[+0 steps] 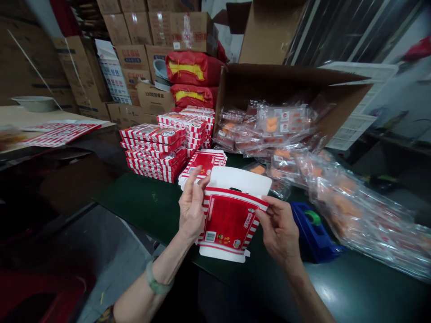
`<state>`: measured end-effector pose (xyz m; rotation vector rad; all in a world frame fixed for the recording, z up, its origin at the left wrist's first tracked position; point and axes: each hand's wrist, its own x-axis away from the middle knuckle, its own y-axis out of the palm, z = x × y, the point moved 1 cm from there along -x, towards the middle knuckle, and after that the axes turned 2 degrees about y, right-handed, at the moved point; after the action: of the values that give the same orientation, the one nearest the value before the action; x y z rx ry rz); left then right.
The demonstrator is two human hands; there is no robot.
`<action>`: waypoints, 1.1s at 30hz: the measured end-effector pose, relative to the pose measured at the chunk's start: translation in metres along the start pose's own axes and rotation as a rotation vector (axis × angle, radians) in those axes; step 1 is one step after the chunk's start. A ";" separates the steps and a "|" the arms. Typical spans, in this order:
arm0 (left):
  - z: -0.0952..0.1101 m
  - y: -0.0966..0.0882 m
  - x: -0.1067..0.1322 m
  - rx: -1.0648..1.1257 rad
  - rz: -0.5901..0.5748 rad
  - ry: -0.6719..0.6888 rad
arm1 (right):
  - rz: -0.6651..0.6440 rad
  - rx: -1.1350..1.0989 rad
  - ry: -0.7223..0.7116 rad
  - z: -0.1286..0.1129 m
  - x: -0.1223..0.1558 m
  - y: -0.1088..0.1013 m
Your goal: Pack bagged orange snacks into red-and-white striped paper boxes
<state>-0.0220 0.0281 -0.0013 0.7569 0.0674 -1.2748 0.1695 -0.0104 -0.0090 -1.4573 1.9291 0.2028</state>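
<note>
Between my two hands is a flat, unfolded red and white striped carton (pixel 229 220), its white flap upward, a barcode near its lower left corner. My left hand (pixel 192 208) grips its left edge, the thumb and fingers near the top corner. With thumb and fingers, my right hand (pixel 279 226) pinches the upper right edge. Just behind the carton lies a pile of similar flat cartons (pixel 210 159). Filled striped boxes (pixel 155 152) are stacked to the left of that pile. A blue tape dispenser (pixel 313 233) stands right of my right hand.
Clear plastic packets with orange pieces (pixel 350 202) spread along the right of the green table (pixel 134 197), spilling from a large open cardboard box (pixel 303 80). Red bundles (pixel 193 67) and brown cartons (pixel 134 58) are stacked behind. A side table (pixel 77 117) stands left.
</note>
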 end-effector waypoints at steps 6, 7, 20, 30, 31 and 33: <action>0.009 0.008 -0.010 0.148 -0.100 -0.284 | -0.012 -0.006 -0.050 -0.009 0.001 -0.003; 0.011 0.009 -0.009 0.150 -0.081 -0.267 | -0.028 -0.021 -0.057 -0.011 0.002 -0.005; 0.019 -0.008 0.011 -0.389 -0.045 0.281 | 0.025 0.178 -0.190 -0.047 0.004 -0.017; 0.024 -0.005 -0.003 0.102 -0.226 -0.146 | -0.314 0.020 0.072 -0.067 -0.034 -0.025; 0.024 -0.006 -0.004 0.095 -0.248 -0.167 | -0.258 0.100 -0.019 -0.068 -0.034 -0.025; 0.025 -0.009 -0.005 0.051 -0.267 -0.107 | -0.104 0.250 -0.203 -0.070 -0.029 -0.023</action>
<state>-0.0406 0.0180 0.0155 0.7392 0.0501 -1.5742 0.1634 -0.0318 0.0667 -1.3130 1.6469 0.0568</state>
